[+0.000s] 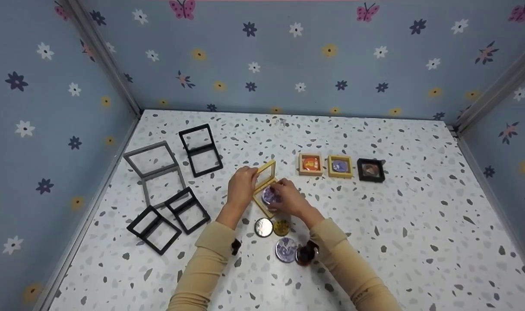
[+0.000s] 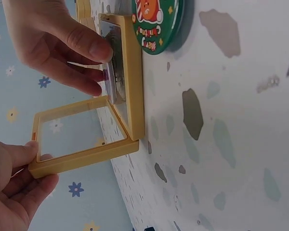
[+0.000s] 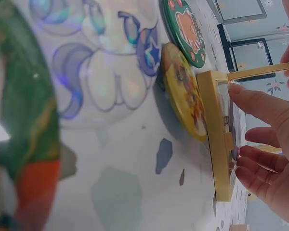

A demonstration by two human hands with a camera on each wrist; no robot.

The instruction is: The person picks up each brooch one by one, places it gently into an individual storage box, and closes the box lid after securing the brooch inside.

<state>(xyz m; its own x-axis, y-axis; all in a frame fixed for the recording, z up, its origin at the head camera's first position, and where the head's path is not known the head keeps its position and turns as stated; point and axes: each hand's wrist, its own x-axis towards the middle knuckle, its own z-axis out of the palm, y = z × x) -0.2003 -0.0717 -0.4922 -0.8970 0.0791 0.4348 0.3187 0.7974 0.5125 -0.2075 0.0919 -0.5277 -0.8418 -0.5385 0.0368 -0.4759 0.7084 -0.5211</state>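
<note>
A yellow display frame (image 1: 266,211) stands on the table with its two halves hinged apart; both halves have clear windows. My left hand (image 1: 241,186) pinches the outer edge of the raised half (image 2: 84,130) between thumb and fingers. My right hand (image 1: 290,199) holds a round purple-patterned badge (image 1: 269,196) by its edge, over the window of the lower half. In the left wrist view the badge is edge-on, right at the window, with the right thumb and fingertips around it. The right hand hides part of it in the head view.
Near the frame lie a green-rimmed badge (image 2: 156,21), a yellow badge (image 1: 282,227), a purple badge (image 1: 286,250) and a dark badge (image 1: 305,255). Several open black and grey frames (image 1: 195,217) are at left. Three filled frames, pink (image 1: 310,173), yellow (image 1: 340,175) and black (image 1: 371,178), stand at right.
</note>
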